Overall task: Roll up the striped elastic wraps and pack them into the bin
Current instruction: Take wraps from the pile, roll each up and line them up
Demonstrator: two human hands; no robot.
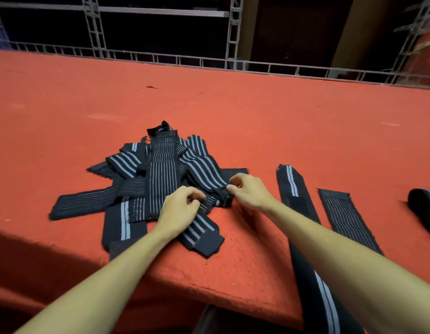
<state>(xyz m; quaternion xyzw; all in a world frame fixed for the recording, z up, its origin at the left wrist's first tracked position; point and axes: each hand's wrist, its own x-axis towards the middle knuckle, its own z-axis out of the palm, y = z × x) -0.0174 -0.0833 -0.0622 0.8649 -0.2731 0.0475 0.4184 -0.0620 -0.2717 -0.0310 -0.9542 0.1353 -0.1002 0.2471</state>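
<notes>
as left hand (179,208) and right hand (250,190) pinch wrap (215,198) at near edge of pile (160,169), table (257,112) stretches beyond.

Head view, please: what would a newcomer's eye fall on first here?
A tangled pile of striped wraps sits mid-table on the red cloth. The left hand and right hand pinch its near edge. A long wrap lies flat to the right.

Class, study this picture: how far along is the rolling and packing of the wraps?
Early. Done: perhaps one roll, the dark bundle at the far right edge. In hand: left hand and right hand pinch a wrap at the near edge of the pile. Left: that pile and two flat wraps beside it; no bin shows.
</notes>
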